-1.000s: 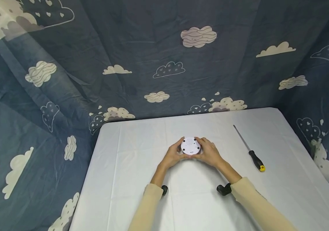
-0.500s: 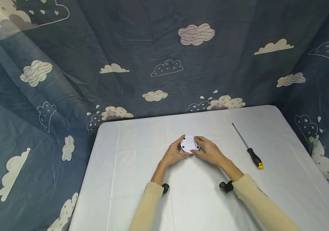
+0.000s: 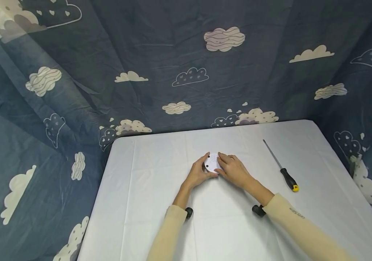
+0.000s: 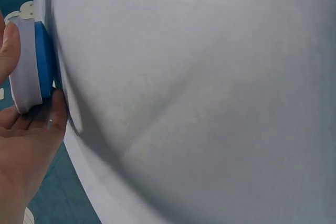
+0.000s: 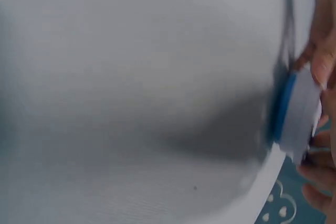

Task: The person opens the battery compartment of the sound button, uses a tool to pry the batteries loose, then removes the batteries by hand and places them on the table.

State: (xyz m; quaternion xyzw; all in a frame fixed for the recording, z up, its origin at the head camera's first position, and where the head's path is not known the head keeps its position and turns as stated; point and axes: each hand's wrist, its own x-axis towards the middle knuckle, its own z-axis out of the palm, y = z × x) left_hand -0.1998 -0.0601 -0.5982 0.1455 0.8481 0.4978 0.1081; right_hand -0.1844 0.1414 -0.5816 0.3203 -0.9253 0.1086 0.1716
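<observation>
A small round white gadget point(image 3: 211, 162) with a blue underside sits near the middle of the white table point(image 3: 146, 203), tipped up a little between two hands. The left hand point(image 3: 199, 173) cups its left edge, with the thumb on top and the fingers curled under the blue part (the left wrist view shows this well). The right hand point(image 3: 234, 170) wraps over its right side and grips it too. It looks smooth and thin, so it could slip out and flop down on the table if one hand lets go first. If both hands squeeze or twist too hard, the white part and the blue part might pop apart and fall. A screwdriver point(image 3: 280, 167) with a black and yellow handle lies well apart on the right; a sleeve could bump it and make it roll. Counting now: one gadget, two hands, one screwdriver, one table, and one blue cloth with clouds point(image 3: 186, 65) hanging behind.
</observation>
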